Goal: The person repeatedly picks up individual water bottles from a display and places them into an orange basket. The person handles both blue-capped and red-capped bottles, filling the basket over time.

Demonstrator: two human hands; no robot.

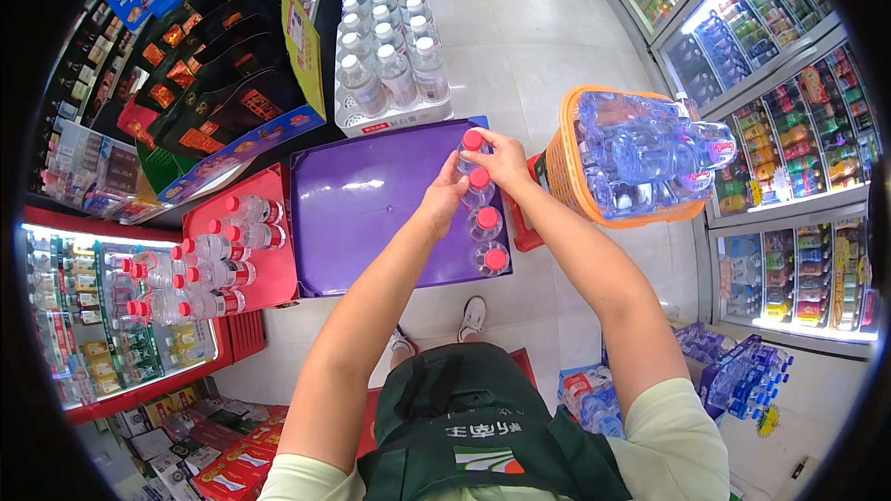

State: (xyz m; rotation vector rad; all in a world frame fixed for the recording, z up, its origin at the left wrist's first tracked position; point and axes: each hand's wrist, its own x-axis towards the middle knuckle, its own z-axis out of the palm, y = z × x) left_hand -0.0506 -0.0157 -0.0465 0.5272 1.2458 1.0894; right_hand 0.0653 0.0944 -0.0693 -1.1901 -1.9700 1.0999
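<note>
Both hands meet at a red-capped clear plastic bottle (473,142) at the far right corner of a purple plastic tabletop (376,223). My left hand (445,195) has its fingers around the bottle's near left side. Across from it, my right hand (502,158) grips the same bottle just below the cap. Three more red-capped bottles (487,223) stand in a row along the right edge, running toward me from the held one. Left of the purple top, several red-capped bottles (216,271) lie on their sides on a red surface (268,285).
An orange plastic basket (567,153) of large water bottles (647,153) stands to the right. White-capped bottles (397,76) stand in rows beyond the purple top. Glass-door drink coolers (779,125) line the right side. A display of dark packages (223,83) is at the upper left.
</note>
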